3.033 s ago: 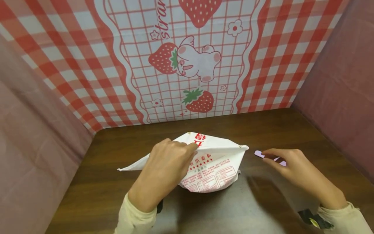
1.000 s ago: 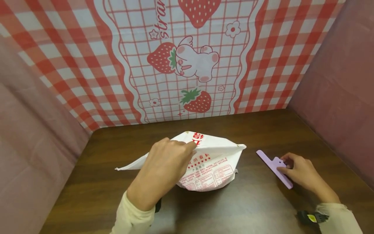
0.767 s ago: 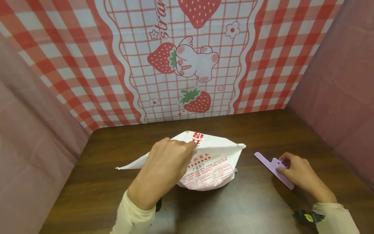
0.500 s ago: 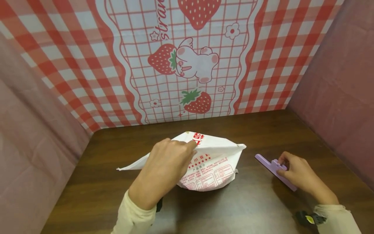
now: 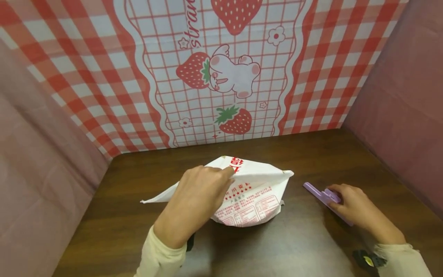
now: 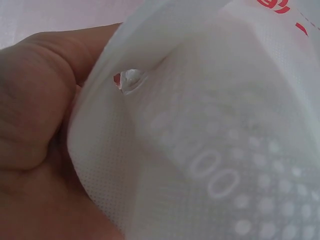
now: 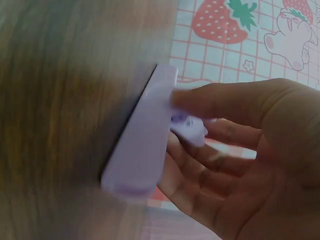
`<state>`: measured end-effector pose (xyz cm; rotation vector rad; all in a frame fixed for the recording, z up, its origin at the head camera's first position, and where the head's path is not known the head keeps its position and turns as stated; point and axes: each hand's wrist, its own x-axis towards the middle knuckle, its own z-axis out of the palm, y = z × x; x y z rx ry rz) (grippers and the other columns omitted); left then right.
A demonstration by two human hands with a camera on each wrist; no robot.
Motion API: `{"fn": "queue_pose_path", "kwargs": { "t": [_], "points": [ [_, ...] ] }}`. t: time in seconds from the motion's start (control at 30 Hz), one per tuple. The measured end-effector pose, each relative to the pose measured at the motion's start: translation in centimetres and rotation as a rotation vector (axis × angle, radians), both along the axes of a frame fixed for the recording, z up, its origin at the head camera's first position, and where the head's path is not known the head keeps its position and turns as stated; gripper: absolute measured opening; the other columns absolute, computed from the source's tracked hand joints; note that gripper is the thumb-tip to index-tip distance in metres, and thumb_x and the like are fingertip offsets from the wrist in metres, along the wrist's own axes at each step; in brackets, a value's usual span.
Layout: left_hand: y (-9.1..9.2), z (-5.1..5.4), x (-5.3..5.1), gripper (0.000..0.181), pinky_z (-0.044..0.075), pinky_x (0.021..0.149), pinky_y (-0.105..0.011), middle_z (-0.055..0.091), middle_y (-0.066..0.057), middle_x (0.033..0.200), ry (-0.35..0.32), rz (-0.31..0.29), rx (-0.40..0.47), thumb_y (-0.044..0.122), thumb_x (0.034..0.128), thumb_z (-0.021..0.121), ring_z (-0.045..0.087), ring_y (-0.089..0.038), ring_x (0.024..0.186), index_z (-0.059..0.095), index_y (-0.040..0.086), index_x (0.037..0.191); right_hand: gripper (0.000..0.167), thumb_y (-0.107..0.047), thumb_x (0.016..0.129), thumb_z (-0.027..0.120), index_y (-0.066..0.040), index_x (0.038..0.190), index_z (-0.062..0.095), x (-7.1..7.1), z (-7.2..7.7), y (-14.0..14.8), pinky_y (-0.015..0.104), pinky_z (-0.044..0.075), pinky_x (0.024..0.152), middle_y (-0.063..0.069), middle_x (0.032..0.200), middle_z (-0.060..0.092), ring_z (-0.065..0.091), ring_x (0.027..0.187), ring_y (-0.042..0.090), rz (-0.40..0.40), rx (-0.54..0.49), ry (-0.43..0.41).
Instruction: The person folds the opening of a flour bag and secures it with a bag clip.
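Observation:
A white flour bag (image 5: pixel 256 206) with red print sits mid-table in the head view. Its top is drawn together, and one corner points left, the other right. My left hand (image 5: pixel 195 196) grips this top from above; its fingertips are mostly hidden. In the left wrist view the white woven bag (image 6: pixel 200 125) fills most of the picture beside the hand (image 6: pixel 35 105). To the bag's right, my right hand (image 5: pixel 360 209) pinches a long purple bag clip (image 5: pixel 314 192) at its handle. The right wrist view shows the clip (image 7: pixel 140 135) tilted, with the thumb on it.
The dark wooden table (image 5: pixel 138 234) runs back to a red-and-white strawberry cloth (image 5: pixel 221 77). Pink cloth hangs on the left (image 5: pixel 41 154) and on the right (image 5: pixel 398 107). A black wrist strap (image 5: pixel 363 259) shows by the right sleeve.
The right hand has shifted to the clip's right end, and the clip has tilted from lying face-up toward its edge. The left hand and bag have barely moved.

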<state>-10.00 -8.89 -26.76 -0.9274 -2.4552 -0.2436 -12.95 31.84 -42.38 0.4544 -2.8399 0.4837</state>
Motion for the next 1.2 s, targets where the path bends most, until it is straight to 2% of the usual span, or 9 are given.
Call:
{"fn": "queue_pose_path", "kwargs": {
  "t": [0.13, 0.33, 0.47, 0.63, 0.83, 1.03, 1.2],
  "points": [
    [0.0, 0.1, 0.0, 0.022, 0.042, 0.046, -0.035, 0.05, 0.006, 0.056, -0.023, 0.009, -0.002, 0.012, 0.0889, 0.071, 0.054, -0.016, 0.05, 0.057, 0.017, 0.072, 0.031, -0.014, 0.08, 0.081, 0.002, 0.103, 0.068, 0.1, -0.2, -0.2, 0.037, 0.046, 0.056, 0.001, 0.078, 0.066, 0.054, 0.065, 0.012, 0.009, 0.0, -0.04],
    [0.0, -0.1, 0.1, 0.024, 0.04, 0.044, -0.034, 0.046, 0.008, 0.054, -0.035, 0.019, -0.009, 0.013, 0.0883, 0.072, 0.05, -0.015, 0.048, 0.056, 0.018, 0.071, 0.03, -0.019, 0.08, 0.079, -0.004, 0.103, 0.069, 0.5, 0.4, -0.5, 0.043, 0.046, 0.054, 0.001, 0.077, 0.067, 0.057, 0.063, 0.017, -0.055, -0.001, -0.029],
    [0.1, -0.2, 0.1, 0.024, 0.04, 0.044, -0.033, 0.045, 0.009, 0.054, -0.029, 0.013, 0.0, 0.013, 0.0883, 0.072, 0.049, -0.014, 0.048, 0.056, 0.019, 0.071, 0.031, -0.02, 0.08, 0.079, -0.005, 0.104, 0.067, 0.6, 1.1, -0.9, 0.042, 0.045, 0.051, 0.001, 0.074, 0.066, 0.055, 0.059, 0.017, -0.07, -0.003, 0.018],
    [0.3, -0.4, 0.0, 0.024, 0.042, 0.045, -0.034, 0.046, 0.009, 0.054, -0.013, 0.002, 0.002, 0.014, 0.0891, 0.071, 0.051, -0.013, 0.048, 0.057, 0.019, 0.071, 0.033, -0.025, 0.083, 0.08, -0.007, 0.106, 0.065, 0.2, 2.1, -1.5, 0.041, 0.042, 0.049, -0.002, 0.07, 0.062, 0.051, 0.057, 0.015, -0.043, 0.019, 0.081],
    [0.1, -0.4, 0.0, 0.025, 0.042, 0.045, -0.033, 0.046, 0.009, 0.054, -0.008, 0.02, -0.004, 0.015, 0.0895, 0.072, 0.051, -0.012, 0.048, 0.056, 0.02, 0.07, 0.028, -0.022, 0.081, 0.081, -0.011, 0.101, 0.064, -1.1, 3.5, -2.4, 0.036, 0.039, 0.049, -0.01, 0.064, 0.053, 0.044, 0.055, 0.01, 0.043, 0.053, 0.117],
    [0.0, -0.2, 0.0, 0.024, 0.042, 0.046, -0.033, 0.046, 0.009, 0.054, -0.005, 0.02, -0.003, 0.016, 0.089, 0.072, 0.052, -0.013, 0.049, 0.057, 0.02, 0.071, 0.028, -0.015, 0.077, 0.082, -0.012, 0.099, 0.064, -2.5, 5.9, -3.0, 0.033, 0.037, 0.049, -0.012, 0.065, 0.052, 0.042, 0.056, 0.007, 0.112, 0.084, 0.132],
    [-0.1, -0.1, 0.0, 0.024, 0.043, 0.046, -0.033, 0.046, 0.01, 0.054, -0.004, 0.024, -0.01, 0.017, 0.0898, 0.071, 0.052, -0.012, 0.049, 0.057, 0.019, 0.071, 0.028, -0.015, 0.079, 0.081, -0.012, 0.1, 0.063, -2.6, 9.5, -2.2, 0.033, 0.037, 0.049, -0.01, 0.065, 0.055, 0.043, 0.055, 0.008, 0.063, 0.076, 0.189]
  ]
}}
